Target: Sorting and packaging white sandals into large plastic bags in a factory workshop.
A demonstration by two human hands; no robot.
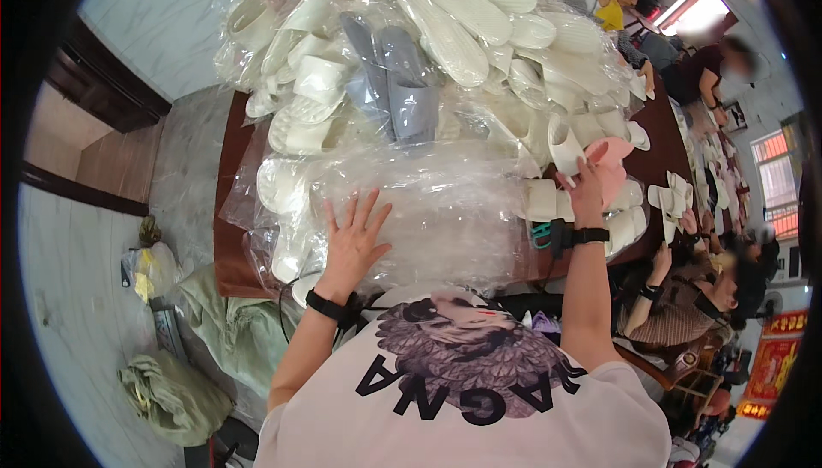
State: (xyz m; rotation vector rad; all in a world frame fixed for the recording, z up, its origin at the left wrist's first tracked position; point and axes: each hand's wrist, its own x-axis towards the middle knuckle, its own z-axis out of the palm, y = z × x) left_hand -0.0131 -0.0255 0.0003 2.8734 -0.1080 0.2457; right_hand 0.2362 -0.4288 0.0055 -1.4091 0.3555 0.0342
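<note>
My left hand (353, 241) lies with its fingers spread on a stack of clear plastic bags (437, 211). At the right, my right hand (586, 191) reaches up with its fingers apart, touching a pink slipper (610, 168) and the lower end of a tilted white slipper (564, 146). I cannot see a firm grip on either one. Beside that wrist lie more white slippers (628, 226) and a small green coiled thing (541, 235). Beyond the bags rises a heap of cream slippers in clear bags (462, 23), with a grey-blue pair of slippers (409, 95) on its near side.
The brown table (233, 237) has its left edge beside the bags. Green sacks (175, 395) lie on the floor at the left. Along the right, several people sit at a long row of slippers; a co-worker's hand (661, 261) is close to a white pair (670, 202).
</note>
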